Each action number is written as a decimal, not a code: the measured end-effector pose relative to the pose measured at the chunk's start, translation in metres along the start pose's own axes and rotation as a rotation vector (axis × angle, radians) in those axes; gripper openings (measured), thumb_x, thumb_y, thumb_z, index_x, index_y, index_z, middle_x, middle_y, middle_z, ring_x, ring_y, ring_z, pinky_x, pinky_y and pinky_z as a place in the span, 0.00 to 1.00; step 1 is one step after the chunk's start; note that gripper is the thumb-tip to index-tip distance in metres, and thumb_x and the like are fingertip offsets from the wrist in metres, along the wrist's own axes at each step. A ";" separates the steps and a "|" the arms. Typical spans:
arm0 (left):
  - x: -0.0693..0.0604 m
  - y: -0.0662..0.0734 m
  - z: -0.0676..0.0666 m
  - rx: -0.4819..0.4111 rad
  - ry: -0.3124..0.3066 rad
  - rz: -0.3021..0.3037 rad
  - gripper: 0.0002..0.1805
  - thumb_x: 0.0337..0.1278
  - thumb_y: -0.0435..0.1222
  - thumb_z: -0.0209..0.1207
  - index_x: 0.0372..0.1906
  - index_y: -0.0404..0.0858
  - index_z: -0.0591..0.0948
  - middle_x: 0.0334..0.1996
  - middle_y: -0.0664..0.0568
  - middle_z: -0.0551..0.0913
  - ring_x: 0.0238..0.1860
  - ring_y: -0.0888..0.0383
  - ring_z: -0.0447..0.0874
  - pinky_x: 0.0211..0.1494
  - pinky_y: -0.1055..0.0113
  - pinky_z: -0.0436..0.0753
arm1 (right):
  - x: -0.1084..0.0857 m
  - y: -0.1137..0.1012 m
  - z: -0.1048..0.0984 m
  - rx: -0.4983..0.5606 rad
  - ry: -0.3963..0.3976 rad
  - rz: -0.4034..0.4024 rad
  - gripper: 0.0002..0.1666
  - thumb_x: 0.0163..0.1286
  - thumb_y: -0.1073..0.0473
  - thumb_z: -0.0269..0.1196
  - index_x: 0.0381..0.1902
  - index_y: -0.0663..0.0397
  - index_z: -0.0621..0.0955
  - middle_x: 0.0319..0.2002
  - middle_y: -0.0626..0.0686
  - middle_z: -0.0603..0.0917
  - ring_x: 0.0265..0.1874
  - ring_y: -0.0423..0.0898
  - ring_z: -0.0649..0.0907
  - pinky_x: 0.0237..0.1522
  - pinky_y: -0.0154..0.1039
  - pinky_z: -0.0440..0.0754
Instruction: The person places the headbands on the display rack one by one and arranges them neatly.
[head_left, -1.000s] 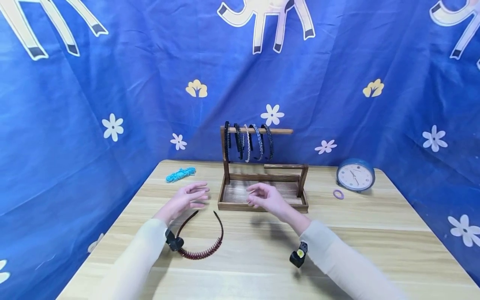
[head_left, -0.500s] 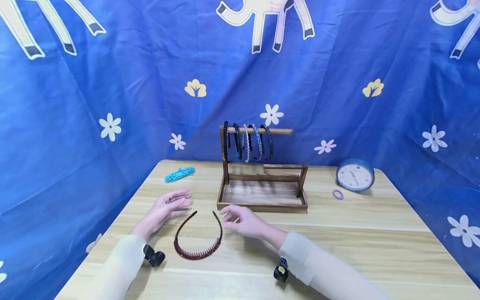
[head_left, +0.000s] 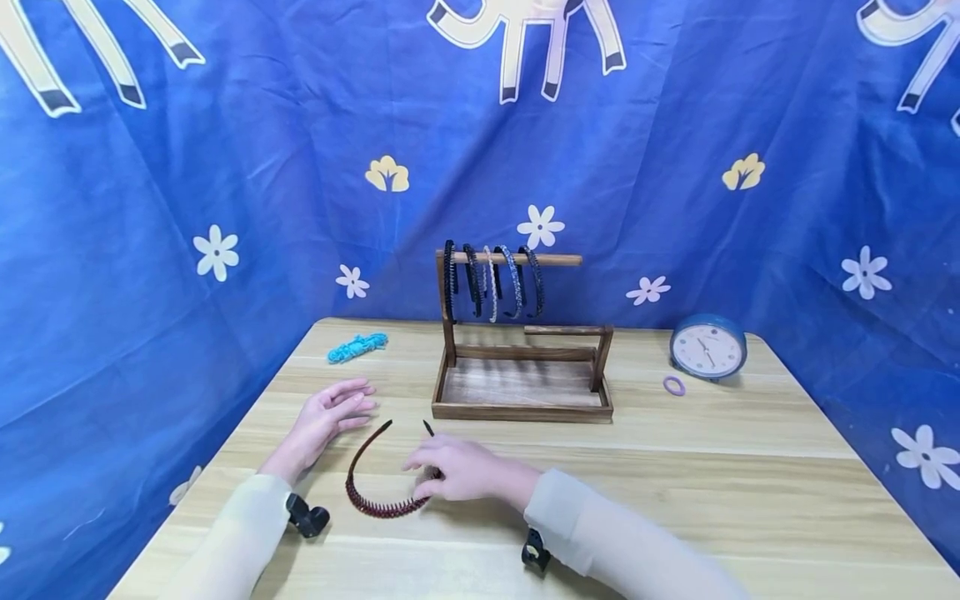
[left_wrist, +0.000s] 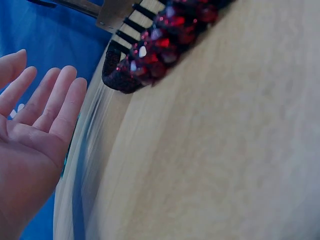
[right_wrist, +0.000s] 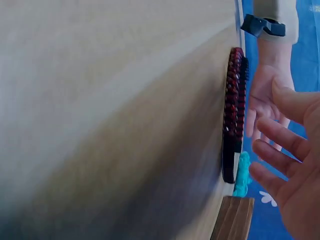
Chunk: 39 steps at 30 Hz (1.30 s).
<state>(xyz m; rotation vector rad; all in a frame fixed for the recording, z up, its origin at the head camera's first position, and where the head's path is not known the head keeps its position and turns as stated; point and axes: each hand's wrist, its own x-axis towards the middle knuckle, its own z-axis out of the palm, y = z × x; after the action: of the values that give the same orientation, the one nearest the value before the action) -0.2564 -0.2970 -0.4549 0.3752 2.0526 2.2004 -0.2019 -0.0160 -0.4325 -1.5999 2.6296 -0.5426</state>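
A dark red toothed headband point(head_left: 381, 508) lies on the table, its two tips pointing toward the back. In the left wrist view, red faceted beads cover this headband point(left_wrist: 165, 50). Over its right side hovers my right hand point(head_left: 461, 471), hiding part of the band. Its fingers point(right_wrist: 277, 131) look loosely bent and apart from the headband in the right wrist view. My left hand point(head_left: 326, 421) is left of the headband, with relaxed fingers and nothing held. Behind them stands a wooden rack point(head_left: 521, 412), with several dark, pale and blue headbands point(head_left: 513, 283) hanging from its upper bar.
A turquoise bundle point(head_left: 357, 347) of cord-like material lies at the back left of the table point(head_left: 675, 483). Near the back right corner stands a blue round clock point(head_left: 707, 348), with a purple ring point(head_left: 673, 386) in front of it. Blue patterned cloth point(head_left: 300, 167) encloses the table's back and sides.
My right hand has come from in front of the rack, left and nearer, to over the headband's right side. My left hand has drawn back to the left. The headband lies as before.
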 end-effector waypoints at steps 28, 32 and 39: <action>0.009 -0.001 0.018 0.005 -0.038 -0.072 0.29 0.62 0.33 0.55 0.64 0.25 0.61 0.62 0.29 0.62 0.56 0.39 0.71 0.57 0.49 0.74 | -0.023 0.000 -0.004 -0.125 0.006 -0.096 0.10 0.61 0.50 0.63 0.39 0.44 0.79 0.39 0.39 0.78 0.41 0.33 0.76 0.52 0.23 0.71; 0.018 -0.005 0.030 -0.013 -0.075 -0.082 0.32 0.60 0.32 0.56 0.65 0.23 0.58 0.63 0.28 0.60 0.57 0.39 0.71 0.57 0.50 0.75 | -0.037 0.005 -0.010 -0.087 0.045 -0.091 0.10 0.61 0.52 0.63 0.39 0.45 0.79 0.39 0.40 0.79 0.41 0.32 0.77 0.50 0.21 0.71; 0.031 -0.010 0.050 -0.040 -0.132 -0.123 0.33 0.58 0.31 0.58 0.66 0.25 0.58 0.64 0.30 0.60 0.59 0.37 0.68 0.57 0.51 0.75 | -0.064 0.010 -0.022 -0.050 0.092 -0.097 0.08 0.60 0.56 0.64 0.38 0.47 0.79 0.37 0.42 0.80 0.39 0.34 0.77 0.49 0.21 0.72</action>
<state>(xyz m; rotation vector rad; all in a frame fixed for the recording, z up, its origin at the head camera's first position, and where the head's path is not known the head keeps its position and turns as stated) -0.2743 -0.2400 -0.4584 0.3691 1.9073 2.0830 -0.1843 0.0500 -0.4252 -1.7670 2.6613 -0.5728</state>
